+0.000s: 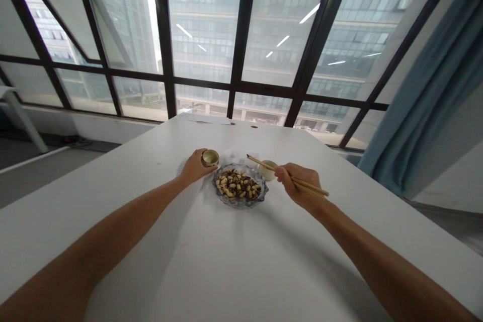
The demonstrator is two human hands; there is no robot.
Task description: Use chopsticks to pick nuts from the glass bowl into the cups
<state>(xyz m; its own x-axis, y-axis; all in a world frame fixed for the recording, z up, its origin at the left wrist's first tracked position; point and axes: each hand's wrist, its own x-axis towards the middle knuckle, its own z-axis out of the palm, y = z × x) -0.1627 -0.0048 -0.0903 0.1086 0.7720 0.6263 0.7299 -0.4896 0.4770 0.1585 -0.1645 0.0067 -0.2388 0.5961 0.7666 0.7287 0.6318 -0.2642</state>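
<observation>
Windows (206, 20) line the top; mid-frame, left fingers (198, 153) hold a cup (210, 158), right fingers (279, 173) grip chopsticks (310, 186), a bowl (238, 205) between them.

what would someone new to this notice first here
Probably the clear bowl of pale and dark bits in the middle of the white table. Next, the two hands beside it: the left hand holding a small cup, the right hand holding chopsticks. Beyond the table, tall windows fill the background, with a blue curtain at the picture's right.
</observation>
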